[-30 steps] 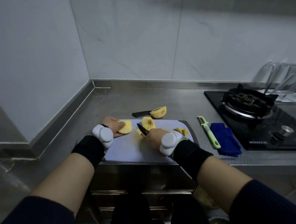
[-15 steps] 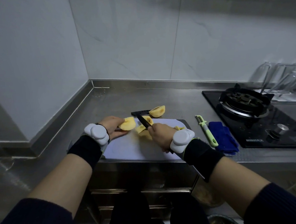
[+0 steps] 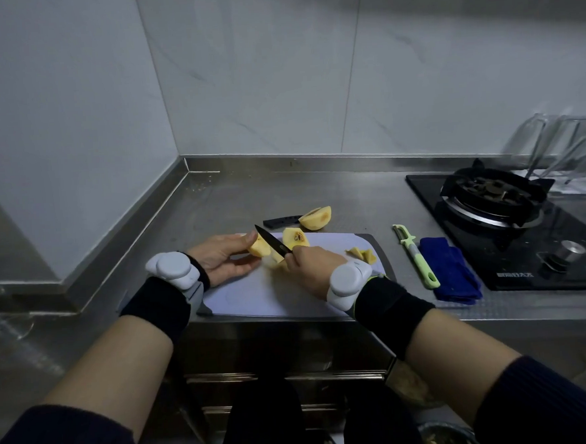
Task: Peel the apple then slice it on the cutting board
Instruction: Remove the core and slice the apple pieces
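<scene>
a stainless steel counter point(image 3: 317, 193) runs along pale tiled walls, with a black gas stove point(image 3: 511, 229) at the right. a pale cutting board point(image 3: 254, 292) lies at the near edge of the counter.

the left hand point(image 3: 218, 260) is above the far left part of the board and pinches a peeled apple piece point(image 3: 258, 247) between thumb and fingertips. the right hand point(image 3: 308, 269) is curled round the handle of a black knife point(image 3: 272, 242). its blade points far and left and lies against the right side of the held piece. another pale apple piece point(image 3: 276, 262) sits on the board, just in front of the right hand's knuckles.

1 apple quarter with its core showing point(image 3: 295, 237) rests on the far edge of the board. a second quarter point(image 3: 316, 217) lies on the counter just beyond, beside a black knife sheath point(image 3: 281, 221). small apple scraps point(image 3: 362, 253) sit on the board's right side.

a green peeler point(image 3: 415, 255) lies on the counter right of the board, next to a folded blue cloth point(image 3: 450, 270).
</scene>
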The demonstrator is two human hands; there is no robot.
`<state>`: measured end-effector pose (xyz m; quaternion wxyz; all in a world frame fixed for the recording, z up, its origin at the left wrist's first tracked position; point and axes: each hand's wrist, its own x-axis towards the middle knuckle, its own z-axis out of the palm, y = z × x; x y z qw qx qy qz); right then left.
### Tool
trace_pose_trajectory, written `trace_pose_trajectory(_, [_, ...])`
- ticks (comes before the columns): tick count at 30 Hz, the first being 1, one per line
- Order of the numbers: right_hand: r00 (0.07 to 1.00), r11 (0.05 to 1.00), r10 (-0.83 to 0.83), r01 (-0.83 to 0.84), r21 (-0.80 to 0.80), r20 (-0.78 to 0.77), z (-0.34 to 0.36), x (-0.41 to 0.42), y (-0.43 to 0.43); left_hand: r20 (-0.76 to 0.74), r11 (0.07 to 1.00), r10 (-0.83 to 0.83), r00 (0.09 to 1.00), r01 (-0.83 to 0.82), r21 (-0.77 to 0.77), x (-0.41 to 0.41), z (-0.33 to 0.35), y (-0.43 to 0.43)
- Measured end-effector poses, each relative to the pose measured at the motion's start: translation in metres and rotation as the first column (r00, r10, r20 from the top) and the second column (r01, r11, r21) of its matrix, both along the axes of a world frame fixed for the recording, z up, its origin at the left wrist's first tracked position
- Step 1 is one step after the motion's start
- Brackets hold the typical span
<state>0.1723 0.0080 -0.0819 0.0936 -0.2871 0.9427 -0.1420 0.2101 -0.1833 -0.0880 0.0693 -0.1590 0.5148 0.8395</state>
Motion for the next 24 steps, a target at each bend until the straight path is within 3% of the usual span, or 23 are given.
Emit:
trace_pose_trajectory(3, [1.000,1.000,0.003,-0.003,-0.001,0.001,0.000,-0.003,0.000,-0.056,0.997,-0.068,0.996,0.071,0.040,-0.001,-0.009,-0.004])
trace_pose_trajectory(7, [0.999,0.999,0.020,-0.018,0.047,-0.047,-0.006,-0.007,0.006,-0.084,0.996,-0.033,0.996,0.039,0.076,-0.003,-0.014,-0.007])
trace_pose_trajectory(9, [0.997,0.997,0.034,-0.029,0.070,-0.063,-0.013,-0.009,0.007,-0.076,0.999,-0.033,0.997,0.033,0.009,-0.003,-0.013,-0.002])
trace_pose_trajectory(12, [0.999,0.999,0.014,-0.012,0.050,-0.052,-0.016,-0.008,0.003,-0.071,0.970,-0.083,0.994,0.065,-0.235,-0.004,-0.014,0.009])
trace_pose_trajectory(16, [1.000,0.998,-0.009,0.009,0.063,-0.006,-0.015,-0.004,-0.002,-0.050,0.879,-0.099,0.994,0.064,-0.472,-0.011,-0.017,0.017])
trace_pose_trajectory(19, [0.998,0.996,-0.048,0.051,0.070,-0.038,-0.012,-0.005,-0.001,-0.012,0.800,0.013,1.000,-0.018,-0.599,-0.019,-0.021,0.008])
trace_pose_trajectory(22, [0.997,0.990,-0.069,0.072,0.121,-0.025,-0.011,-0.014,0.003,-0.041,0.638,0.112,0.993,-0.104,-0.763,-0.028,-0.018,-0.008])
trace_pose_trajectory(24, [0.998,0.989,-0.065,0.066,0.133,-0.013,-0.014,-0.020,0.005,-0.009,0.494,0.076,0.997,-0.045,-0.868,-0.036,-0.010,-0.015])
